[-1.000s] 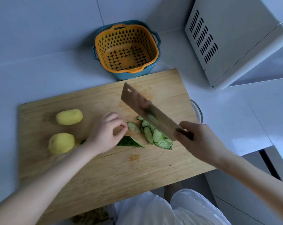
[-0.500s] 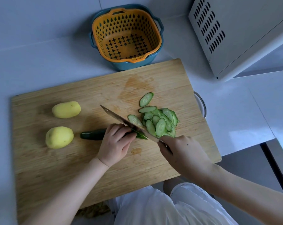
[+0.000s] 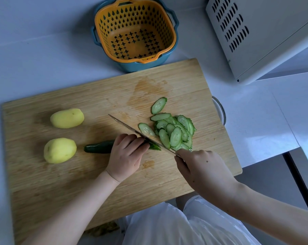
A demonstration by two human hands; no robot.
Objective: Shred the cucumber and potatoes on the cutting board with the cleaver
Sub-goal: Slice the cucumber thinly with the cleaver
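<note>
On the wooden cutting board (image 3: pixel 79 183) lies a dark green cucumber stub (image 3: pixel 99 147), and my left hand (image 3: pixel 125 156) holds it down with curled fingers. My right hand (image 3: pixel 201 170) grips the handle of the cleaver (image 3: pixel 132 130), whose blade stands edge-down on the cucumber's cut end, right against my left knuckles. A pile of several cucumber slices (image 3: pixel 172 131) lies just right of the blade. Two peeled yellow potatoes sit at the board's left, one farther back (image 3: pixel 67 118) and one nearer (image 3: pixel 60 150).
An orange colander nested in a blue bowl (image 3: pixel 135 32) stands behind the board. A white microwave (image 3: pixel 264 32) fills the back right. A glass rim (image 3: pixel 220 110) peeks out under the board's right edge. The counter ends at the right front.
The cleaver came down from a raised position onto the cucumber beside my left knuckles. My left hand shifted onto the stub, and the slice pile is now in full view.
</note>
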